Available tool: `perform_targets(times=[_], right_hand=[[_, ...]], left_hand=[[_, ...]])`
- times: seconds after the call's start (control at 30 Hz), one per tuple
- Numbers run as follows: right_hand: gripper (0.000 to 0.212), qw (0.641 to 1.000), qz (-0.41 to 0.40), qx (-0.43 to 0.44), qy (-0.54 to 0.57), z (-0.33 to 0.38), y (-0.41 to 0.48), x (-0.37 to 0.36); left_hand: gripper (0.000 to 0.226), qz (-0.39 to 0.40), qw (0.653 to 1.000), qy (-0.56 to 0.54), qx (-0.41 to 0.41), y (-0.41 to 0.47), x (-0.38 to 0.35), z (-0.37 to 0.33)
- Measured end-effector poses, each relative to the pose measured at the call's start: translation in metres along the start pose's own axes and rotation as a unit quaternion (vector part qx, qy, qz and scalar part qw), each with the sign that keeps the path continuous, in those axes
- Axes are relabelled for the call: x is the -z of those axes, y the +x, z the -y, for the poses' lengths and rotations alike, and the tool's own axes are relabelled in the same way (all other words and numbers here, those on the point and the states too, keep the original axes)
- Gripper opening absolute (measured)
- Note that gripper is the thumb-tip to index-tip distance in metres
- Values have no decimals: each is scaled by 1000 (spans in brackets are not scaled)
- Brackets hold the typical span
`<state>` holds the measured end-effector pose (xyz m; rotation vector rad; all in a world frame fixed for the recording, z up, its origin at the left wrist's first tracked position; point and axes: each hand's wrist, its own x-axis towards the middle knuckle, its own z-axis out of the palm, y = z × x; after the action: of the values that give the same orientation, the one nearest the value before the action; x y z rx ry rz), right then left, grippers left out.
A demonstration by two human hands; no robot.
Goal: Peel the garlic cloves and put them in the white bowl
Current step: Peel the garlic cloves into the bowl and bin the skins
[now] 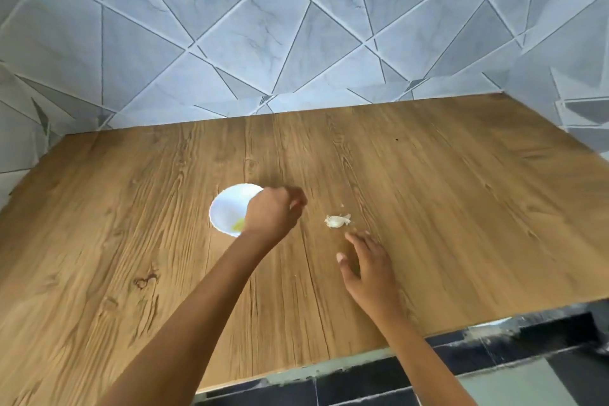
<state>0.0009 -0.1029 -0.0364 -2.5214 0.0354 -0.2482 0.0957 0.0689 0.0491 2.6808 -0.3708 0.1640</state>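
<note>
A small white bowl [227,208] stands on the wooden table [428,208], with a pale yellow peeled clove [238,224] inside near its front wall. My left hand [273,212] hovers over the bowl's right rim, fingers curled, blurred; nothing shows in it. To the right lies a garlic clove with loose papery skin [336,220] on the table. My right hand [365,269] sits just in front of that clove, fingers spread and straight, apart from it.
A tiny skin flake [342,205] lies just beyond the clove. A patterned grey tile wall [296,43] backs the table. The table's front edge [329,362] runs diagonally, with dark floor tiles below.
</note>
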Motion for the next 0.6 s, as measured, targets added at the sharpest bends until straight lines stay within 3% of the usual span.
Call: perform_targets(times=[0.07, 0.17, 0.3, 0.4, 0.47, 0.53, 0.57, 0.6], right_hand=[[54, 1000, -2, -14, -1, -10, 5, 8], [47, 1000, 8, -13, 19, -24, 11, 18], [47, 998, 7, 13, 66, -31, 19, 19], [43, 979, 6, -22, 205, -27, 34, 22], [38, 920, 56, -98, 374, -16, 47, 28], [32, 817, 90, -186, 538, -8, 62, 29], [30, 777, 98, -216, 583, -6, 69, 30], [27, 764, 101, -225, 597, -6, 74, 30]], left_hand=[[18, 40, 997, -21, -66, 5, -20, -20], [27, 91, 990, 17, -102, 15, -53, -33], [22, 70, 994, 33, -77, 18, -72, -35], [11, 23, 996, -90, -14, 19, -70, -32], [6, 11, 975, -217, 44, 16, -61, -34], [8, 34, 949, -301, 85, 12, -53, -39], [9, 45, 940, -325, 99, 11, -50, -40], [8, 53, 932, -340, 111, 10, -48, -41]])
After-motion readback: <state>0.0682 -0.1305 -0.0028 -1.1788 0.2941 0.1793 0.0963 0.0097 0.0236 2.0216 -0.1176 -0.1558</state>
